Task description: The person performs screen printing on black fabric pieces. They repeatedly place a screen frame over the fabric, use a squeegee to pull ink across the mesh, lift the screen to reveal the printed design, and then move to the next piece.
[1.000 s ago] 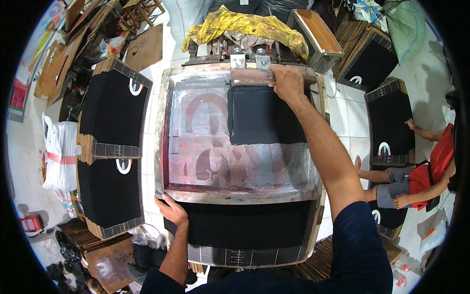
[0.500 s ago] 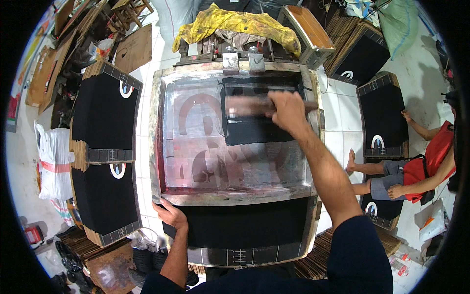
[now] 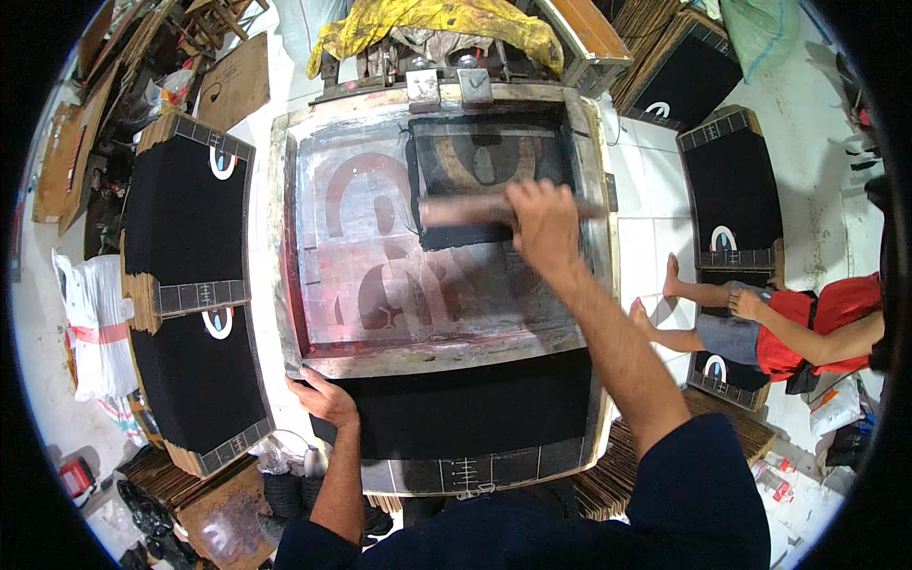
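A screen-printing frame (image 3: 446, 362) lies over a board covered in black cloth (image 3: 465, 404), whose near part shows below it. Its pale mesh carries large curved reddish shapes. My right hand (image 3: 546, 223) grips a long wooden squeegee (image 3: 465, 210), slightly blurred, across the near part of a black ink patch (image 3: 494, 233) at the screen's upper right. Behind the squeegee, a curved shape shows through the thinned ink. My left hand (image 3: 326, 399) holds the frame's near left corner, fingers at its edge; their undersides are hidden.
Metal hinge clamps (image 3: 424, 88) hold the frame's far side, with a yellow cloth (image 3: 437, 33) behind. Stacked black-covered boards (image 3: 190, 209) stand at left, and more (image 3: 727, 185) at right. A person in red (image 3: 826, 318) sits by the right stacks.
My right hand has drawn the squeegee toward me over the ink, uncovering the curved shape behind it. The whole view has shifted slightly. The other person's reaching hand has pulled back.
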The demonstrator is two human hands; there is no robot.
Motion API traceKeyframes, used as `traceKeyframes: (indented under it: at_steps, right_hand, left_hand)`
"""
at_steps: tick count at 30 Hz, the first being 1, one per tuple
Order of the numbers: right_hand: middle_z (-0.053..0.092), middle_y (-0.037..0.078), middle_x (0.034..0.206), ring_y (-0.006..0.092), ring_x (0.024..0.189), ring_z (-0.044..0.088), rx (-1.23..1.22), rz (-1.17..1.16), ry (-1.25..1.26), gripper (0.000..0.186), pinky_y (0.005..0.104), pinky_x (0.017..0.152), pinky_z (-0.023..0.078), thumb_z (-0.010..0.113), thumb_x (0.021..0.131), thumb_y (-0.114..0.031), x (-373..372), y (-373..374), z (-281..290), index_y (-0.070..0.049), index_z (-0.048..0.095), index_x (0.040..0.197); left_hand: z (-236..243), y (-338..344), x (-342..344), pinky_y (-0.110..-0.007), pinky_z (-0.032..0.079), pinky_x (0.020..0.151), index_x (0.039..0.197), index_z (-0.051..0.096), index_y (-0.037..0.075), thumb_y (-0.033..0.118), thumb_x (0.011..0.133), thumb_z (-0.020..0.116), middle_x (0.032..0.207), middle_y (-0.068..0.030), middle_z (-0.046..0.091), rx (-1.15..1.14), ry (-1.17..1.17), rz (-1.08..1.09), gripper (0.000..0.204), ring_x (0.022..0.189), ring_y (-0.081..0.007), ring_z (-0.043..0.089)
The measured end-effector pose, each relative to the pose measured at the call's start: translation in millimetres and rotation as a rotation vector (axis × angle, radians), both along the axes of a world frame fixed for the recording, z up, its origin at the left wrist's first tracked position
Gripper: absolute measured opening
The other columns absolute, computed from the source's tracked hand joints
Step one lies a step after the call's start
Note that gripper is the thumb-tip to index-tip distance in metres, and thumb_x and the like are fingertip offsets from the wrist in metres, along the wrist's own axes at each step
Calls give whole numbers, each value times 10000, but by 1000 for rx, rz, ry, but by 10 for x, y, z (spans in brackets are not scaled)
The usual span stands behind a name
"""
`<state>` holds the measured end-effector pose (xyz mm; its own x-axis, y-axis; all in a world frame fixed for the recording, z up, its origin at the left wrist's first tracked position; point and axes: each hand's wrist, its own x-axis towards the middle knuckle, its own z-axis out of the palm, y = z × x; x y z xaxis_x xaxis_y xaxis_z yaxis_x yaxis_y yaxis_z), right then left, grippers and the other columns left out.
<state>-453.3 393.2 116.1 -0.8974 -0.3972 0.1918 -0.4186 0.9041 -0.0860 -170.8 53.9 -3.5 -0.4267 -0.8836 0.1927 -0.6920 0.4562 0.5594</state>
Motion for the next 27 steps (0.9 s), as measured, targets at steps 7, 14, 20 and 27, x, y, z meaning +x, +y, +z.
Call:
traceKeyframes:
  at_steps: [7,14,20,27]
  right_hand:
    - [652,21,1029,258,1022,602,-107,30,18,436,428,868,445,794,680,5,401,58,-117,-122,665,1077]
    - [658,44,991,287,980,618,-168,50,123,337,438,879,448,764,744,-26,177,32,43,-107,668,1056]
    - [684,71,1014,303,985,634,-162,81,1,373,451,867,454,803,762,-70,-163,95,263,-96,673,1110]
    - [711,86,1051,317,1026,655,-104,119,-139,414,483,882,460,843,757,-141,-204,157,147,-100,687,1138]
  left_hand:
    - [293,-223,191,-480,202,1271,1601,120,-103,282,813,877,1636,-336,222,304,91,-491,1159,1531,-419,257]
    - [513,-166,-9,-494,185,1285,1636,193,-12,138,604,998,1648,-266,288,277,253,-537,1318,1535,-383,270]
    - [541,-176,64,-486,199,1287,1628,220,6,75,605,977,1646,-221,311,306,312,-531,1274,1529,-356,290]
    - [534,-184,53,-472,241,1275,1629,228,29,51,586,990,1636,-209,323,379,328,-517,1291,1511,-337,321]
